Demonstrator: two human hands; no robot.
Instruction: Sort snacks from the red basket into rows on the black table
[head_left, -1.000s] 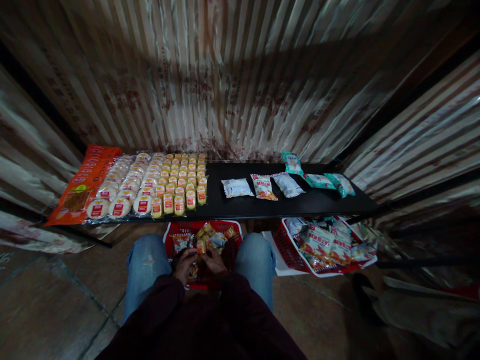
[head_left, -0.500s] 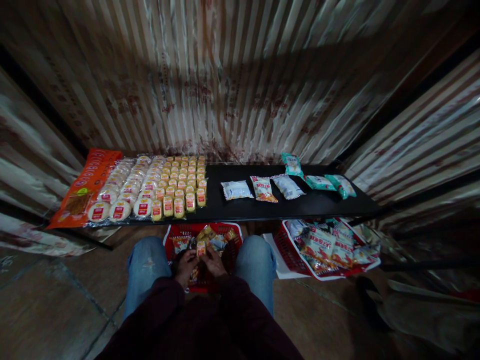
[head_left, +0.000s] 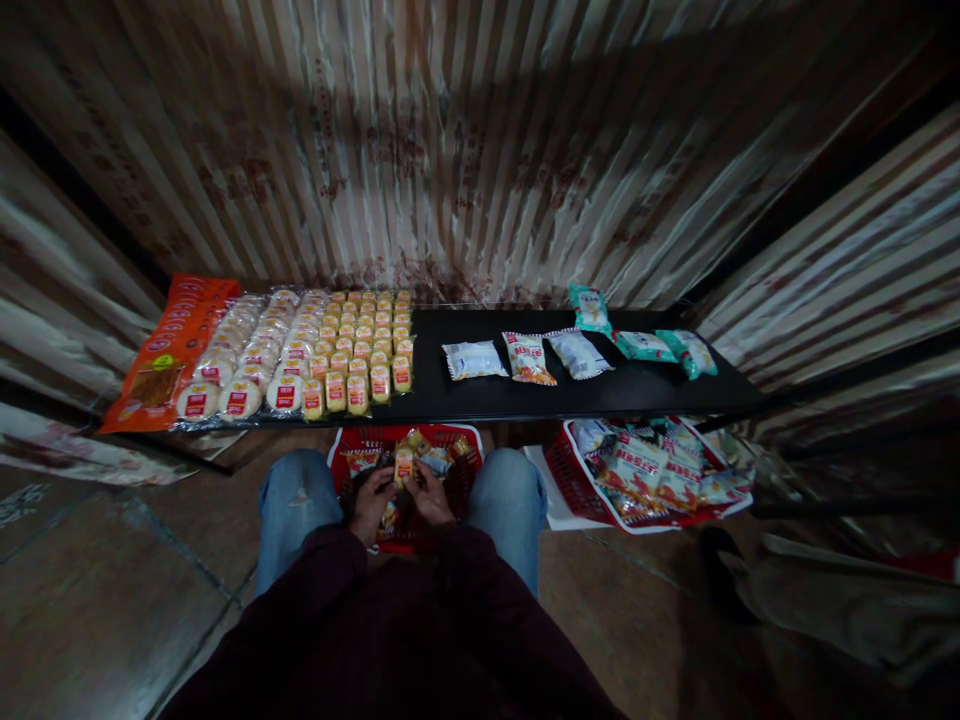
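Between my two hands, over the red basket (head_left: 341,470) at my knees, is a small yellow wrapped snack cake (head_left: 404,466) with a red and white label. My left hand (head_left: 371,502) grips its left side, and my right hand (head_left: 430,496) has its fingers on the right side. Other packets lie in the basket, partly hidden by my hands. Past the basket, on the black shelf, stand rows of similar yellow wrapped cakes (head_left: 358,392), with round white wrapped biscuits (head_left: 286,390) to their left.
An orange bag (head_left: 161,350) lies at the shelf's left end. White and red snack bags (head_left: 529,358) and green bags (head_left: 643,346) lie on the black shelf (head_left: 465,400) to the right. A second red basket (head_left: 566,480), full of packets, stands right of my knee. A person's shoe (head_left: 724,575) is at right.
The view has tilted, so the shelf sits slightly higher in the picture. My hands have raised the snack cake a little, and both remain on it.
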